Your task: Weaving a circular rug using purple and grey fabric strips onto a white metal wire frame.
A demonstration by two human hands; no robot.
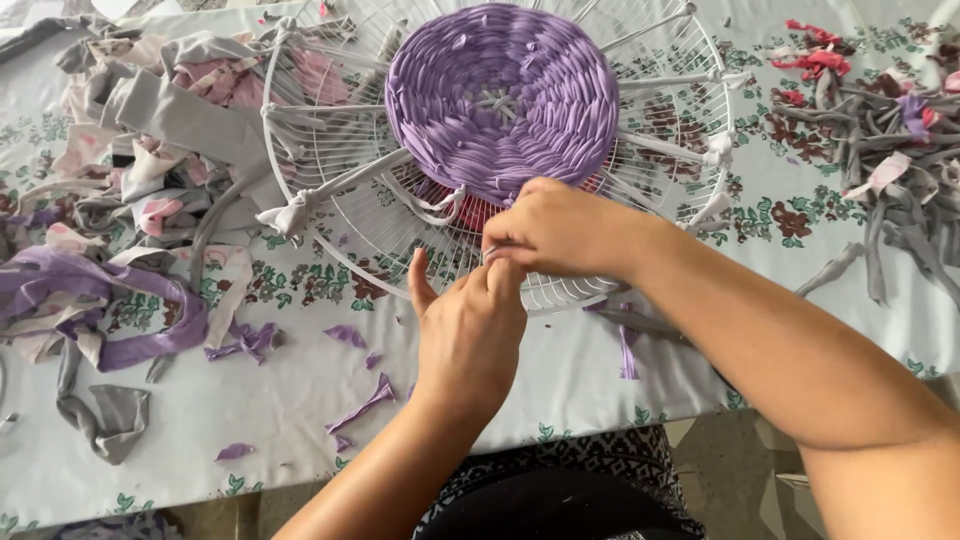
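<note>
A round white wire frame (330, 240) lies on the table with white cloth strips tied along its spokes. In its middle sits a woven purple disc (500, 100) of fabric strips. My left hand (468, 335) and my right hand (555, 228) meet at the frame's near edge, just below the disc. Their fingertips pinch together on a strip there; the strip itself is mostly hidden by the fingers. A bit of red fabric (478, 212) shows under the disc's near rim.
A heap of grey, pink and purple fabric strips (130, 180) covers the left of the floral tablecloth (300, 410). Grey and red strips (890, 130) pile at the right. Small purple scraps (365, 405) lie near the front edge.
</note>
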